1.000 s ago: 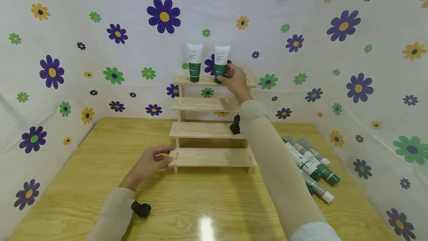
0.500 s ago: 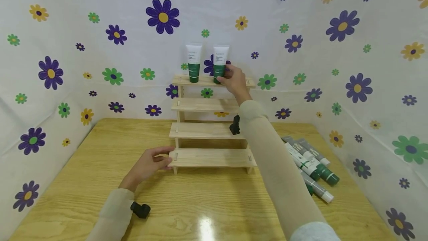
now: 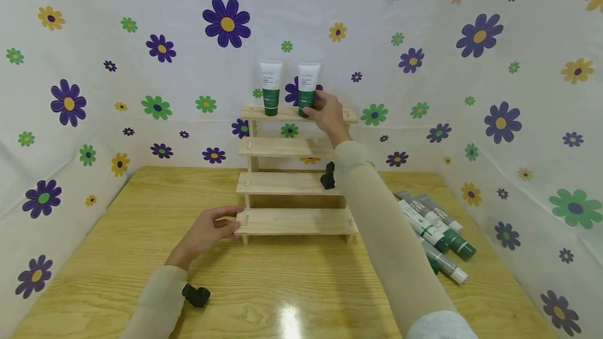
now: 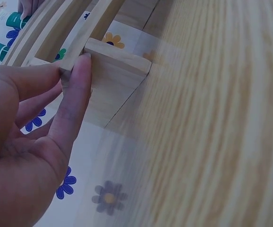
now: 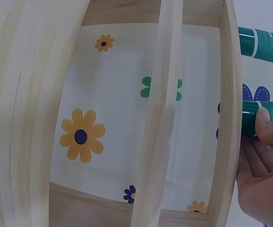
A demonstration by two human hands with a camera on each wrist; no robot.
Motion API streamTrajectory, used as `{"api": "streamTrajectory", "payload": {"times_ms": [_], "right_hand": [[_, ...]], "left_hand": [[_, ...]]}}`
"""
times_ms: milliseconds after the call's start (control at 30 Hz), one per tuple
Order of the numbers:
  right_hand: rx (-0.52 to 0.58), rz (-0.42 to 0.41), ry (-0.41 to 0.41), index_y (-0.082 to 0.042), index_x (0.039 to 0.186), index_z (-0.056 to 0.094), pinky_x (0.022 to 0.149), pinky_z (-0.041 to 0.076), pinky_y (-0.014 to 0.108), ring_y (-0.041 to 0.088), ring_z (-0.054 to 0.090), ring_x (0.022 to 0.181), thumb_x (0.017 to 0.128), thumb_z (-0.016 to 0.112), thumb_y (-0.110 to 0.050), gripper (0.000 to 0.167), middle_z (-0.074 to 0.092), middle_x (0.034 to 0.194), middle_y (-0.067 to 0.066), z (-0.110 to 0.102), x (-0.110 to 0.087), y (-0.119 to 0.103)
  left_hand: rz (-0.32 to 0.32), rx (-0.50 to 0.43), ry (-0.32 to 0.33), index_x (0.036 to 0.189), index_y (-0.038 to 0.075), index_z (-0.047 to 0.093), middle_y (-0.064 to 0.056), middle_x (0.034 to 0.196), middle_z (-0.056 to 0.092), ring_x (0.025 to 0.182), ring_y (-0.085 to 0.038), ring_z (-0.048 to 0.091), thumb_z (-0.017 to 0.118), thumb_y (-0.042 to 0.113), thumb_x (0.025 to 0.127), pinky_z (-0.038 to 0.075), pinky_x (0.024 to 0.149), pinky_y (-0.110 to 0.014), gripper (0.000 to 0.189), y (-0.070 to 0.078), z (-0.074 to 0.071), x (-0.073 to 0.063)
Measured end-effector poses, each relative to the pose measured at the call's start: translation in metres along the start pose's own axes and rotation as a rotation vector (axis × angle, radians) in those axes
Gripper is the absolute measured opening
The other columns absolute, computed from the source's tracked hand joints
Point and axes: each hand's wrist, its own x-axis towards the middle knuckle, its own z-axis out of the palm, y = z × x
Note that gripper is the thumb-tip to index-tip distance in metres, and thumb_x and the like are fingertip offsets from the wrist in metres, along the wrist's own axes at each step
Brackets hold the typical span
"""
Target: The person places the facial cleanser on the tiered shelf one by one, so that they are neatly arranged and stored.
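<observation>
A four-step wooden display rack (image 3: 292,221) stands on the table. On its top step my right hand (image 3: 328,113) holds an upright white-and-green squeeze tube (image 3: 309,77), thumb in front at the green lower part. A matching tube (image 3: 271,87) stands to its left, apart from it. In the right wrist view the thumb (image 5: 268,127) presses the green end of the held tube (image 5: 248,119), the other fingers partly hidden behind it. At the left end of the lowest step, my left hand (image 3: 204,237) pinches the board; the left wrist view shows thumb and finger (image 4: 72,104) on its corner.
Several more tubes, grey ones (image 3: 445,261) and white-and-green ones (image 3: 426,226), lie in a pile on the table (image 3: 188,187) right of the rack, beside my right forearm. A flower-print cloth (image 3: 377,25) hangs close behind the rack and along both sides.
The head view has drifted a little, shifting everything slightly left. Both hands and both standing tubes keep their places on the rack.
</observation>
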Motion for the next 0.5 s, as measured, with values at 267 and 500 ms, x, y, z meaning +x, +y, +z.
{"api": "streamTrajectory", "payload": {"times_ms": [267,500], "right_hand": [[-0.015,-0.009,0.0,-0.005,0.154,0.046,0.117,0.049,0.039,0.03,0.06,0.135,0.099,0.07,-0.011,0.06,0.06,0.147,0.018,0.0017,-0.0014,-0.0003],[-0.019,-0.01,-0.011,-0.004,0.151,0.049,0.116,0.05,0.04,0.03,0.06,0.135,0.1,0.069,-0.013,0.056,0.061,0.146,0.018,0.0006,-0.0021,0.0005]], "left_hand": [[-0.005,0.012,0.004,0.149,-0.005,0.05,-0.033,0.147,0.051,0.118,-0.033,0.069,0.063,0.01,0.103,0.065,0.089,-0.034,0.05,0.0001,-0.0001,-0.001],[-0.02,0.017,0.012,0.149,-0.003,0.05,-0.031,0.146,0.052,0.116,-0.026,0.07,0.064,0.012,0.103,0.065,0.09,-0.033,0.05,-0.0007,0.0006,-0.0006]]}}
